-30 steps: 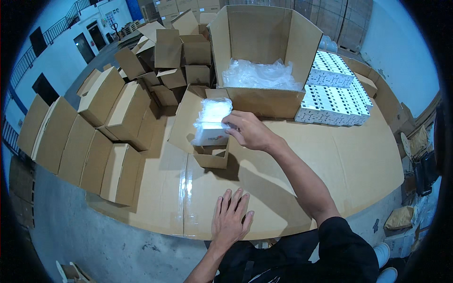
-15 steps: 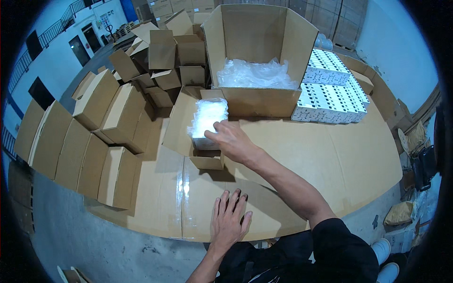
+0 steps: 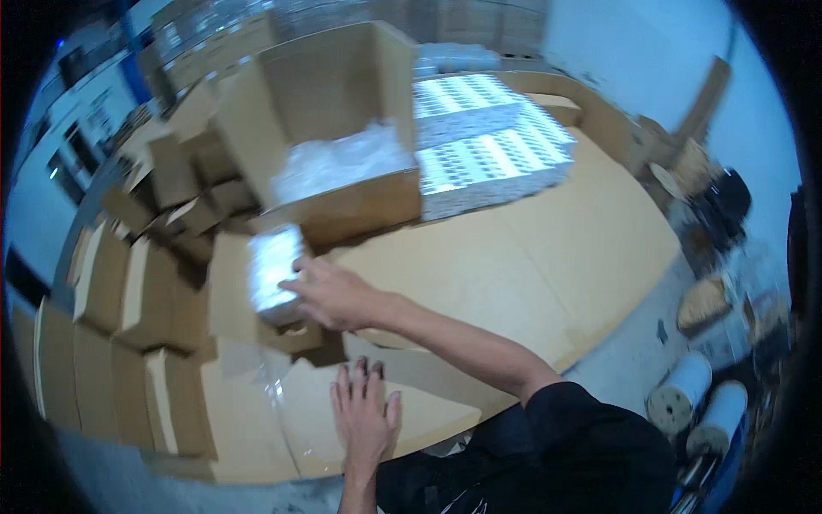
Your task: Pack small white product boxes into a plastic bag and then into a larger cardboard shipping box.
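Observation:
My right hand [image 3: 332, 294] reaches to the right side of a small open cardboard box [image 3: 229, 287]. Its thumb and forefinger are bent onto the clear bubble wrap [image 3: 278, 257] that covers the white contents; the other fingers are partly hidden at the box's side. On the cardboard-covered table [image 3: 497, 274], nearer to me, my left hand [image 3: 366, 411] lies flat, fingers spread, holding nothing. Behind the small box stands a large open carton [image 3: 360, 206] with a heap of clear plastic wrap [image 3: 342, 163] inside.
Right of the large carton are stacked white blocks [image 3: 497, 167] with dark marks. Several open brown boxes [image 3: 175, 394] line the left side, with more piled [image 3: 184, 171] behind. White spools [image 3: 681, 394] stand on the floor at the right.
The view has swung to the right, so the whole scene sits further left and is blurred. My right hand stays on the wrap, and my left hand stays flat on the table.

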Tool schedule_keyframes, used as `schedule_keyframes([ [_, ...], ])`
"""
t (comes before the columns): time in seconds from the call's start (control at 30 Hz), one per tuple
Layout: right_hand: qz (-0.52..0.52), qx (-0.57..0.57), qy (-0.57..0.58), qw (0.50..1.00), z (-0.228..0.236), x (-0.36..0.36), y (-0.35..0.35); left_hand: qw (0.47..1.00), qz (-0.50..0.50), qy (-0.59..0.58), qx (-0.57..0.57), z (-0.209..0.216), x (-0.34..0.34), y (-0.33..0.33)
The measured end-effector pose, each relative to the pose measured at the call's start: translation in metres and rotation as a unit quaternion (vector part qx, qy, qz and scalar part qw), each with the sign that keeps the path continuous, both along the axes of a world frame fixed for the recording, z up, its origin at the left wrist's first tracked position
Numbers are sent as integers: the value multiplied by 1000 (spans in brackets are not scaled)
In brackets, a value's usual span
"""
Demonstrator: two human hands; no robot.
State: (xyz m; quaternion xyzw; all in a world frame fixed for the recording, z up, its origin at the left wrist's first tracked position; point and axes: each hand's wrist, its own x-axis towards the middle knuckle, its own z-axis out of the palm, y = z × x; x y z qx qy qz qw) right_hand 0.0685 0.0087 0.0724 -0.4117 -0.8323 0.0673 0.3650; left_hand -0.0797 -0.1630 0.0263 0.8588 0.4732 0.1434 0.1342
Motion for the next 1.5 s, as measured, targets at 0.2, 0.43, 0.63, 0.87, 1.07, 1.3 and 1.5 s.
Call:
schedule_keyframes([
  [0.2, -36, -73, 12, 997, -9, 114, -48, 999, -41, 10, 4, 2, 56, 45],
  [0.43, -154, -141, 18, 978, -18, 281, -102, 993, -98, -54, 37, -12, 122, 127],
  [0.63, -372, -9, 138, 918, -5, 442, -126, 990, -112, -83, 32, -6, 150, 145],
  [0.87, -537, 3, 152, 830, -12, 572, -92, 990, -104, -75, 56, -13, 162, 150],
  [1.07, -571, -58, 123, 810, -24, 606, -57, 992, -93, -64, 57, -7, 167, 147],
  [1.3, -605, -77, 115, 784, -40, 630, -41, 983, -125, -64, 116, -7, 175, 149],
  [1.5, -614, -68, 143, 773, -38, 631, -28, 987, -106, -54, 108, -3, 177, 147],
])
